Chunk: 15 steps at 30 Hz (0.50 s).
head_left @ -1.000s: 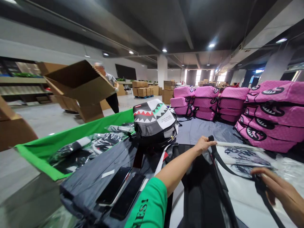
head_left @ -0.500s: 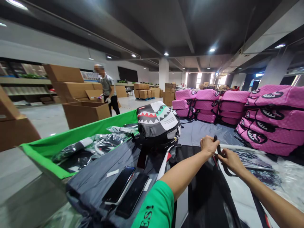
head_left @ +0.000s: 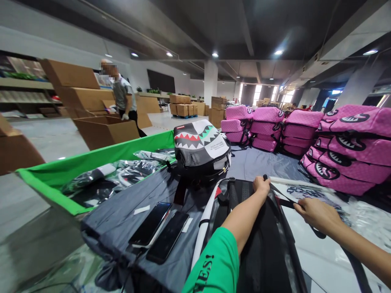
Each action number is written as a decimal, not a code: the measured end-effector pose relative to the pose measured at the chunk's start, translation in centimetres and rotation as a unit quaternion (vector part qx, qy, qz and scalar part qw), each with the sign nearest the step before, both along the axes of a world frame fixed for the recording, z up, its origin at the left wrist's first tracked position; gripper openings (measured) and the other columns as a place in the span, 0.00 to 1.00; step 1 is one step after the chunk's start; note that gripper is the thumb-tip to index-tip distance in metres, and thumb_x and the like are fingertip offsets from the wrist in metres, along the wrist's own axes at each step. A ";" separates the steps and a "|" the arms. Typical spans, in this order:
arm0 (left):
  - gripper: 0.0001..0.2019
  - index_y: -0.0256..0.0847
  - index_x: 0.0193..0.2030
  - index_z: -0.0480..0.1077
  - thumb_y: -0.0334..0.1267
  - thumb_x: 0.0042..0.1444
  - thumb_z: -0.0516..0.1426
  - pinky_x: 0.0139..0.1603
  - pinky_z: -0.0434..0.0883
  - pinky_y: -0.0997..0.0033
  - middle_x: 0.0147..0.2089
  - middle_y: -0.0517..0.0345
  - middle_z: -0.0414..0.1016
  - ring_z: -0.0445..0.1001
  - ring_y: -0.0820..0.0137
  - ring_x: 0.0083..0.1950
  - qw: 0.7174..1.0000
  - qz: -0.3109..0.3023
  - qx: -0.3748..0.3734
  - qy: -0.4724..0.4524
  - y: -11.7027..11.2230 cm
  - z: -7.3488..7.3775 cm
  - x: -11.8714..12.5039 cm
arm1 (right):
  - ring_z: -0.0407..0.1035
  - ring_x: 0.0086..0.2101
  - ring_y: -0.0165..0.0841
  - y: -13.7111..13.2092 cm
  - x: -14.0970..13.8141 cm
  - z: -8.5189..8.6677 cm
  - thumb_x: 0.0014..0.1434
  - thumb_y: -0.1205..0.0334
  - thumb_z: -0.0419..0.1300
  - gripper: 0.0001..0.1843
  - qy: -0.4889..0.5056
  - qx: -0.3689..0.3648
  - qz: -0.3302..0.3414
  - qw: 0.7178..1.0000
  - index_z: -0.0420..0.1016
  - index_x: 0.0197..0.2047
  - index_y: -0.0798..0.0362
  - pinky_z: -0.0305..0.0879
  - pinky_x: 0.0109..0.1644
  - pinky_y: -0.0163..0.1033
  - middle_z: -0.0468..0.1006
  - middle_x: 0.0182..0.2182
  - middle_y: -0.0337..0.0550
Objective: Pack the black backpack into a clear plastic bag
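A backpack lies with its black back panel point(head_left: 259, 248) facing up, straight in front of me. Near its top edge, my left hand point(head_left: 261, 185) is closed around a black strap end. My right hand point(head_left: 320, 214), off to the right, pinches the same black strap point(head_left: 284, 194), which runs taut between both hands. A loose length of webbing hangs below the right hand. Just beyond, a grey, black and white backpack point(head_left: 201, 142) with a shark-teeth print sits on the grey cloth.
Two phones point(head_left: 151, 224) rest on the grey cloth point(head_left: 113, 228). At left stands a green-sided bin point(head_left: 91, 162) with plastic-wrapped items. Pink backpacks point(head_left: 354, 146) are stacked at right, near clear plastic bags point(head_left: 371, 219). A person point(head_left: 124, 95) stands by an open carton point(head_left: 106, 132).
My right hand has moved right, away from my left, drawing the strap out straight between them. The left hand has stayed near the pack's top edge. The person in the background has leaned toward the carton.
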State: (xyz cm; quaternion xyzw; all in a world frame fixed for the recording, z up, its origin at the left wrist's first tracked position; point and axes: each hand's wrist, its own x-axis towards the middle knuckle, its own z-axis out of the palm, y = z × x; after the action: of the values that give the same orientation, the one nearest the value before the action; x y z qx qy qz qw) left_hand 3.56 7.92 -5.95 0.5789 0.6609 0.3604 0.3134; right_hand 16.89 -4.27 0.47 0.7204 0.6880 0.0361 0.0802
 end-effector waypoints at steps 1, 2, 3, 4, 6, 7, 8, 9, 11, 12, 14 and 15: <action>0.10 0.44 0.37 0.82 0.44 0.60 0.61 0.39 0.70 0.71 0.41 0.50 0.84 0.81 0.63 0.44 1.000 -0.004 0.005 0.001 0.1 0.0 0.0 | 0.78 0.36 0.46 -0.6 0.1 0.1 0.70 0.59 0.46 0.21 -0.022 -0.004 0.005 1.000 0.75 0.30 0.50 0.54 0.30 0.41 0.82 0.32 0.48; 0.10 0.45 0.38 0.82 0.45 0.61 0.60 0.41 0.71 0.71 0.42 0.50 0.84 0.81 0.63 0.46 1.000 -0.008 0.009 0.003 0.2 0.1 0.2 | 0.78 0.36 0.47 -1.1 0.0 0.1 0.70 0.60 0.46 0.21 -0.050 -0.006 0.015 0.999 0.76 0.32 0.50 0.55 0.30 0.41 0.82 0.33 0.49; 0.10 0.46 0.38 0.82 0.45 0.61 0.59 0.44 0.71 0.71 0.44 0.50 0.84 0.81 0.63 0.48 1.000 -0.010 0.012 0.005 0.3 0.3 0.4 | 0.78 0.37 0.47 -1.5 -0.2 0.1 0.69 0.62 0.46 0.20 -0.080 -0.005 0.029 0.996 0.77 0.35 0.51 0.56 0.30 0.41 0.82 0.34 0.50; 0.10 0.47 0.39 0.82 0.44 0.62 0.59 0.46 0.71 0.71 0.45 0.50 0.84 0.81 0.63 0.50 1.000 -0.011 0.013 0.008 0.4 0.6 0.7 | 0.78 0.36 0.47 -1.8 -0.3 0.1 0.68 0.65 0.45 0.19 -0.107 -0.005 0.043 0.993 0.78 0.37 0.52 0.56 0.31 0.42 0.82 0.34 0.52; 0.10 0.47 0.41 0.82 0.42 0.63 0.58 0.50 0.71 0.70 0.47 0.50 0.84 0.81 0.63 0.51 1.000 -0.010 0.013 0.014 0.7 1.2 1.2 | 0.78 0.36 0.47 -2.1 -0.6 0.0 0.65 0.72 0.46 0.19 -0.136 -0.008 0.072 0.988 0.79 0.36 0.54 0.58 0.32 0.42 0.82 0.32 0.54; 0.10 0.47 0.42 0.81 0.42 0.63 0.58 0.50 0.71 0.69 0.47 0.50 0.84 0.80 0.63 0.51 1.000 -0.009 0.013 0.018 0.8 1.5 1.4 | 0.78 0.37 0.47 -2.1 -0.5 0.0 0.63 0.73 0.47 0.19 -0.138 -0.009 0.085 0.987 0.79 0.35 0.55 0.60 0.34 0.42 0.81 0.31 0.54; 0.10 0.47 0.42 0.81 0.41 0.63 0.57 0.51 0.71 0.68 0.47 0.49 0.84 0.80 0.62 0.51 1.000 -0.008 0.015 0.021 1.0 1.7 1.4 | 0.78 0.38 0.47 -1.9 -0.2 0.1 0.62 0.74 0.48 0.18 -0.135 -0.011 0.093 0.986 0.79 0.33 0.54 0.61 0.36 0.42 0.81 0.31 0.55; 0.11 0.47 0.43 0.81 0.42 0.64 0.57 0.50 0.71 0.68 0.47 0.49 0.84 0.80 0.62 0.51 1.000 -0.008 0.019 0.024 1.1 1.9 1.3 | 0.78 0.39 0.48 -1.7 0.2 0.3 0.61 0.73 0.50 0.17 -0.134 -0.014 0.097 0.986 0.79 0.31 0.54 0.62 0.37 0.42 0.81 0.31 0.55; 0.13 0.46 0.44 0.81 0.44 0.66 0.55 0.49 0.71 0.68 0.47 0.49 0.84 0.80 0.62 0.51 0.999 -0.009 0.032 0.031 1.3 2.1 0.6 | 0.78 0.41 0.49 -1.0 1.4 0.9 0.63 0.69 0.52 0.15 -0.127 -0.023 0.092 0.987 0.80 0.33 0.52 0.63 0.38 0.44 0.82 0.35 0.54; 0.14 0.46 0.44 0.81 0.45 0.67 0.54 0.49 0.70 0.69 0.47 0.49 0.84 0.80 0.62 0.51 0.998 -0.011 0.041 0.037 1.3 2.2 0.1 | 0.78 0.42 0.49 -0.5 2.1 1.2 0.63 0.66 0.52 0.15 -0.115 -0.033 0.087 0.989 0.81 0.38 0.51 0.64 0.38 0.44 0.83 0.37 0.53; 0.15 0.46 0.45 0.80 0.46 0.68 0.53 0.50 0.70 0.69 0.48 0.50 0.83 0.79 0.62 0.52 0.997 -0.013 0.058 0.054 1.4 2.1 -1.0 | 0.78 0.43 0.47 0.4 3.1 1.5 0.62 0.64 0.56 0.16 -0.062 -0.045 0.090 0.993 0.81 0.48 0.47 0.67 0.39 0.43 0.83 0.41 0.47; 0.15 0.46 0.45 0.80 0.46 0.68 0.53 0.52 0.69 0.68 0.49 0.49 0.83 0.79 0.62 0.53 0.996 -0.014 0.064 0.065 1.4 2.0 -1.4 | 0.78 0.44 0.44 0.9 3.5 1.5 0.60 0.64 0.58 0.17 -0.024 -0.031 0.095 0.995 0.81 0.50 0.44 0.67 0.40 0.41 0.84 0.42 0.44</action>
State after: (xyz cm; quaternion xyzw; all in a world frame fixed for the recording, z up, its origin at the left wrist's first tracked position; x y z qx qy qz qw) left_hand 2.12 9.33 -3.96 0.6288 0.6479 0.3588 0.2370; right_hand 20.40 -3.41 2.01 0.6476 0.7521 0.0398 0.1154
